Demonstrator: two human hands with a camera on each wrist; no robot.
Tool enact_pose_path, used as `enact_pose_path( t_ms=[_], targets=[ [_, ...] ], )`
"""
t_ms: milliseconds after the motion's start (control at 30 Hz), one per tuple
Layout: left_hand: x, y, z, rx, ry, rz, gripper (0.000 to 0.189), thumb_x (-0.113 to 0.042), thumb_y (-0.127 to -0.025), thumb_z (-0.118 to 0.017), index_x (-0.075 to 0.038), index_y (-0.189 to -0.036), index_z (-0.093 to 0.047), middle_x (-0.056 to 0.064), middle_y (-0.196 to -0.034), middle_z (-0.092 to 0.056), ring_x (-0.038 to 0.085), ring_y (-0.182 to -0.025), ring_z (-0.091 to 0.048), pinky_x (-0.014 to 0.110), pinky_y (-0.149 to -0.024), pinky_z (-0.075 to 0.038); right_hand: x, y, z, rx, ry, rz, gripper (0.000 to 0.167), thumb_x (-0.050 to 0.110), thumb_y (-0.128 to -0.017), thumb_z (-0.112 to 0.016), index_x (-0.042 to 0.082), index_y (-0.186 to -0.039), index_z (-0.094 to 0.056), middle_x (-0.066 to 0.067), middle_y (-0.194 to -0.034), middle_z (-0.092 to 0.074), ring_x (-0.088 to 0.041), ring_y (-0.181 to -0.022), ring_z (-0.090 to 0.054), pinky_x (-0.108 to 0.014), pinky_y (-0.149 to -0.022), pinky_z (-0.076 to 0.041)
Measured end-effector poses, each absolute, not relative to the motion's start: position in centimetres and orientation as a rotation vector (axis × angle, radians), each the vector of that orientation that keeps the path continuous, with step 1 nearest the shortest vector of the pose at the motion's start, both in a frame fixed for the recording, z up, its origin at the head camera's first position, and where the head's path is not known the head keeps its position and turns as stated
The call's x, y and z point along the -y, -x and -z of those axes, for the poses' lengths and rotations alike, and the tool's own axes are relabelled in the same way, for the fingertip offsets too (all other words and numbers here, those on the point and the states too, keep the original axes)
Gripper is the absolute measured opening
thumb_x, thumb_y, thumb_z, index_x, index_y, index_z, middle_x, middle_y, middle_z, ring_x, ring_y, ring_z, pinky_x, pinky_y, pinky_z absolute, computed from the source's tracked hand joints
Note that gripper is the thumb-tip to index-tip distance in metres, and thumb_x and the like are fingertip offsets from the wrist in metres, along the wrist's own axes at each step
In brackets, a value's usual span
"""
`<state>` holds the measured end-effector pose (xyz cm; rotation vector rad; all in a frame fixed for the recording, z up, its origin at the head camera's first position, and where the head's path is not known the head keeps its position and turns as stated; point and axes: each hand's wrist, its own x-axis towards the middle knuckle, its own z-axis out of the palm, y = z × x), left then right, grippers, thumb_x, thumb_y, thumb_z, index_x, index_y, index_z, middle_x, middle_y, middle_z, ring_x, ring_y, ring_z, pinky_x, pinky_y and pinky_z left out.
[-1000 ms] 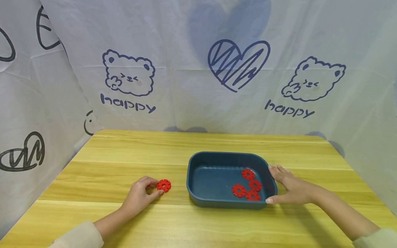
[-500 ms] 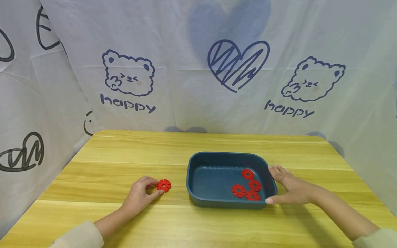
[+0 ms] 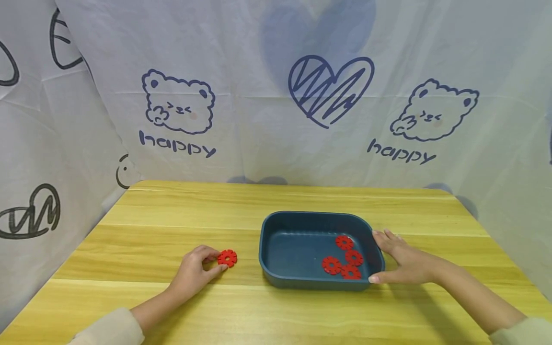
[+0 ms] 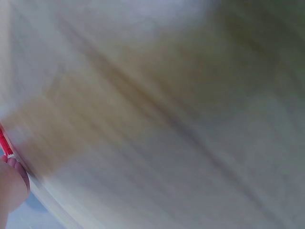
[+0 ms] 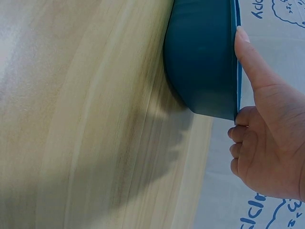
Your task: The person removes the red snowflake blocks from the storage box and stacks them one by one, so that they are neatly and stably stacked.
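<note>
A red notched plastic disc (image 3: 227,258) with a hole in its middle is pinched at its left edge between the thumb and fingers of my left hand (image 3: 196,268), low over the table to the left of the bin. In the left wrist view only a sliver of the red disc (image 4: 5,142) and part of the hand (image 4: 13,183) show, at the left edge. My right hand (image 3: 407,261) rests at the right end of a dark blue rectangular bin (image 3: 276,279), thumb at the near corner and spread fingers along the rim. Several similar red discs (image 3: 331,265) lie in the bin's right half.
The light wood table (image 3: 172,206) carries the bin right of its middle. Behind it hangs a white cloth (image 3: 254,139) printed with bears and hearts, which continues along the left and right sides. Both forearms reach in from the near corners.
</note>
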<state>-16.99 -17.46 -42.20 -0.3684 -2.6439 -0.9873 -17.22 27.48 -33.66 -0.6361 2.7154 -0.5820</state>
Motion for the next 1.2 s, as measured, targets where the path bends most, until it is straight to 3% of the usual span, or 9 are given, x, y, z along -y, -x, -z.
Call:
enact_pose_path(
  t_ms=[367,600,900,1200],
  targets=[
    [17.5,16.9,42.0,2.655,0.362,1.016,0.022,-0.014,-0.074,-0.077,-0.001,-0.089,-0.068,0.005,-0.088,-0.065,0.017,-0.081,-0.063,0.029,-0.071,-0.055,-27.5,17.3,33.7,-2.707,0.645,0.59,0.103,0.048,-0.077,-0.07,-0.01,-0.143,-0.018,-0.032,-0.15,-0.012,-0.056,-0.134,-0.004,-0.074,-0.099,-0.013],
    [17.6,16.9,41.8,2.589,0.301,1.089,0.025,-0.012,-0.081,-0.071,0.005,-0.098,-0.066,0.013,-0.094,-0.066,0.021,-0.084,-0.062,0.032,-0.073,-0.055,-27.5,17.3,33.7,-2.704,0.653,0.582,0.102,0.046,-0.077,-0.07,-0.009,-0.144,-0.017,-0.032,-0.149,-0.012,-0.057,-0.134,-0.004,-0.074,-0.099,-0.013],
    [16.3,18.2,38.5,2.354,0.287,1.221,0.023,-0.01,-0.082,-0.07,0.003,-0.101,-0.067,0.016,-0.098,-0.068,0.025,-0.085,-0.063,0.037,-0.073,-0.055,-27.5,17.4,33.7,-2.711,0.651,0.573,0.103,0.047,-0.076,-0.07,-0.01,-0.143,-0.017,-0.033,-0.149,-0.012,-0.057,-0.134,-0.004,-0.074,-0.099,-0.014],
    [14.1,19.1,35.3,2.273,0.277,1.398,0.026,-0.014,-0.081,-0.071,-0.002,-0.104,-0.068,0.012,-0.103,-0.067,0.023,-0.09,-0.061,0.016,-0.075,-0.051,-27.6,17.4,33.8,-2.708,0.654,0.579,0.103,0.047,-0.076,-0.071,-0.01,-0.144,-0.017,-0.033,-0.149,-0.012,-0.057,-0.134,-0.004,-0.074,-0.099,-0.013]
  ],
)
